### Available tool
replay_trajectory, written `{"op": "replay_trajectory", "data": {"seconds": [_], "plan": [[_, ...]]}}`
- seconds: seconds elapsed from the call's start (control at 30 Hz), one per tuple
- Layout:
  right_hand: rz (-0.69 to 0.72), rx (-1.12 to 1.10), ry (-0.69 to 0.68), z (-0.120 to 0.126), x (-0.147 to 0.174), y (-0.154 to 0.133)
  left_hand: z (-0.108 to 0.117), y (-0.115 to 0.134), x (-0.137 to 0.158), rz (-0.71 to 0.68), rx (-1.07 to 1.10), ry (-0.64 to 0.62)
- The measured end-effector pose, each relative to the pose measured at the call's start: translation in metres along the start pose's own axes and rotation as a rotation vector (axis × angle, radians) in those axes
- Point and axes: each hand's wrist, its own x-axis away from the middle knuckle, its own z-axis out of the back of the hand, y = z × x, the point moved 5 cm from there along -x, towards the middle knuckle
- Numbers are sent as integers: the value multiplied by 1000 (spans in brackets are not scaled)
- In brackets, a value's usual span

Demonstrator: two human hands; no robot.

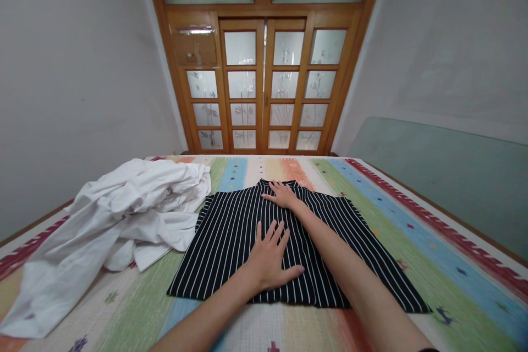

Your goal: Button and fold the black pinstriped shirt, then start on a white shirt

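Note:
A black shirt with white stripes (231, 231) lies spread flat before me, its collar at the far side. My left hand (270, 261) rests on the middle of the near part, fingers spread and thumb out to the right. Farther up, my right hand (281, 194) lies on the cloth just below the collar, its fingers also apart. Neither hand grips the fabric. Both sleeves of the shirt are mostly out of sight; a striped edge shows at its left side.
A crumpled heap of white cloth (136, 209) lies left of the shirt, touching or nearly touching its edge. Underneath is a colourful striped cover (412, 253). A pale green board (437, 170) stands along the right, and wooden glazed doors (264, 88) are beyond the far edge.

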Motion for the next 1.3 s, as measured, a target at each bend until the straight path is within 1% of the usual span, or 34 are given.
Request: {"op": "replay_trajectory", "data": {"seconds": [0.13, 0.2, 0.33, 0.43, 0.6, 0.7, 0.77, 0.87, 0.93, 0.97, 1.03, 1.13, 1.23, 1.3], "plan": [[-26, 6, -4, 1, 5, 4, 0, 19, 19, -56, 59, -52], [-46, 8, -10, 1, 8, 8, 1, 25, 25, -67, 75, -75], [-97, 21, -13, 4, 18, 21, 3, 25, 26, -97, 67, -79], [-158, 43, -17, 7, 27, 36, 8, 20, 24, -155, 87, -95], [-259, 114, 12, 15, 44, 63, 25, 1, 23, -201, 146, -165], [-308, 127, 36, 21, 57, 76, 37, -17, 26, -233, 174, -216], [-336, 122, 36, 24, 67, 82, 43, -33, 28, -225, 177, -230], [-329, 135, 67, 26, 80, 82, 50, -55, 31, -197, 161, -255], [-279, 157, 118, 24, 86, 77, 52, -60, 31, -164, 148, -279], [-251, 162, 144, 23, 88, 74, 51, -59, 30, -137, 142, -286], [-204, 145, 178, 18, 90, 68, 49, -50, 26, -59, 138, -270], [-153, 99, 193, 10, 87, 64, 37, -21, 17, 63, 133, -175], [-96, 99, 200, 6, 82, 63, 17, 15, 8, 19, 56, -74], [-71, 121, 193, 5, 79, 64, 5, 32, 4, -20, 2, -18]]}}
